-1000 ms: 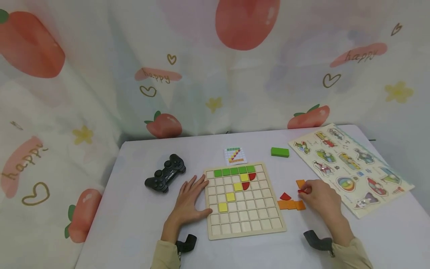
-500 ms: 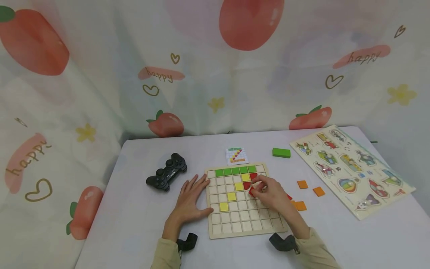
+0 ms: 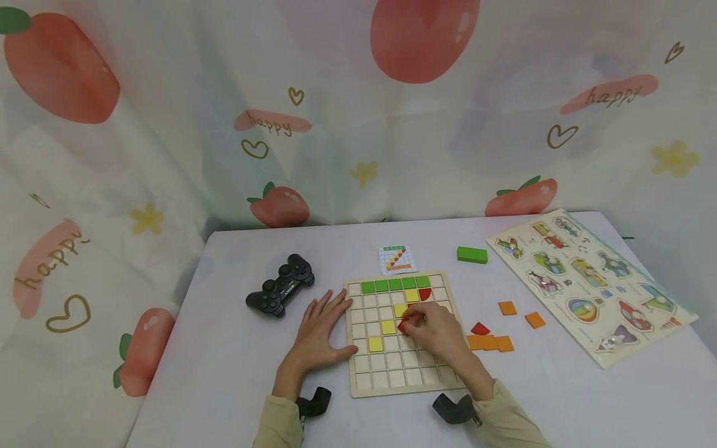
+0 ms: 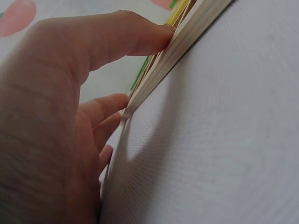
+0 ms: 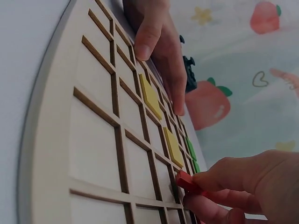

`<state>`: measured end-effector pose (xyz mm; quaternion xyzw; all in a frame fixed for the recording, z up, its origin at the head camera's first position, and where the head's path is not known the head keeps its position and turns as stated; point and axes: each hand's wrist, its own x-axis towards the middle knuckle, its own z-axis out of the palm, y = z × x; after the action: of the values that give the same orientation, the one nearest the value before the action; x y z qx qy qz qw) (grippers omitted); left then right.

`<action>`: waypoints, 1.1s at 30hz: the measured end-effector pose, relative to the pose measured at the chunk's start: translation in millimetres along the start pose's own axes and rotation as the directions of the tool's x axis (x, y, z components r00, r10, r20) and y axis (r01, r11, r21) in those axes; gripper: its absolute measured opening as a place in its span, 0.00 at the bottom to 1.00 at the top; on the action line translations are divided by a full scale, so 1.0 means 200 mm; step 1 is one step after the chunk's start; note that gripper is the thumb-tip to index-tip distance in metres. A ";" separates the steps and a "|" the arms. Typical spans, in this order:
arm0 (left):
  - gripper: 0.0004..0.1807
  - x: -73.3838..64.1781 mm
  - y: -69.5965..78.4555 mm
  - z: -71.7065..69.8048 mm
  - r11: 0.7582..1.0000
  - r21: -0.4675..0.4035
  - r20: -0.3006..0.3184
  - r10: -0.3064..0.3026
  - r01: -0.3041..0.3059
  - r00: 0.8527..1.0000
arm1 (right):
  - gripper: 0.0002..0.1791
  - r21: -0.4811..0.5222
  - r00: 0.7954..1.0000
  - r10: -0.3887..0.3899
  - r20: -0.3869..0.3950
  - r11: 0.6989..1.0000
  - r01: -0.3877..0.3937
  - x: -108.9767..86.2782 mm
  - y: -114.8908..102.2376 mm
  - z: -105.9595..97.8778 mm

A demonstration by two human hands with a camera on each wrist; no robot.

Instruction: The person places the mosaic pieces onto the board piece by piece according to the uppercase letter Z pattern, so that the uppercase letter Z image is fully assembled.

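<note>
My right hand [image 3: 439, 333] pinches a small red piece [image 5: 186, 181] between thumb and fingers, low over the wooden grid board [image 3: 414, 378], just right of a yellow square tile [image 3: 389, 327]. My left hand [image 3: 320, 336] lies along the board's left edge with its fingers spread; in the left wrist view the thumb and fingertips touch the rim. Yellow tiles step diagonally up the board to a row of green tiles [image 3: 394, 284]. A red quarter-circle piece [image 3: 425, 293] sits under the green row's right end. Another red piece beneath it is mostly hidden by my right hand.
Right of the board lie a loose red piece [image 3: 480, 329], a row of orange tiles [image 3: 487, 343] and two single orange tiles. Behind it are a small pattern card [image 3: 397, 259] and a green block [image 3: 472, 255]. A black game controller [image 3: 282, 286] is left, a picture puzzle [image 3: 590, 280] right.
My right hand has picked up a red piece from beside the orange tiles and carried it left over the board, moving further left and slightly down recently. My left hand stays at the board's edge.
</note>
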<state>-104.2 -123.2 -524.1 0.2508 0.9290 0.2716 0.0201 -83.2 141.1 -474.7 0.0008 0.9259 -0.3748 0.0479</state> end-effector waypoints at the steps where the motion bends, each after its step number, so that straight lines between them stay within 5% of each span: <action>1: 0.51 0.00 0.00 0.00 1.000 0.000 0.003 -0.002 0.002 1.000 | 0.05 -0.004 1.000 0.006 -0.003 1.000 -0.006 0.00 0.00 0.00; 19: 0.51 0.01 0.02 -0.01 1.000 -0.012 -0.004 -0.003 0.003 1.000 | 0.12 -0.020 0.997 0.039 -0.070 0.999 -0.041 0.01 0.03 -0.02; 33: 0.51 0.00 0.01 0.00 1.000 -0.004 0.011 -0.012 0.012 1.000 | 0.19 -0.244 0.980 0.179 -0.084 0.950 -0.195 -0.15 0.32 -0.43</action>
<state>-103.5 -121.7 -522.2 0.2466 0.9297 0.2721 0.0276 -59.5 247.7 -453.8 0.0939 0.9626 -0.2481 0.0546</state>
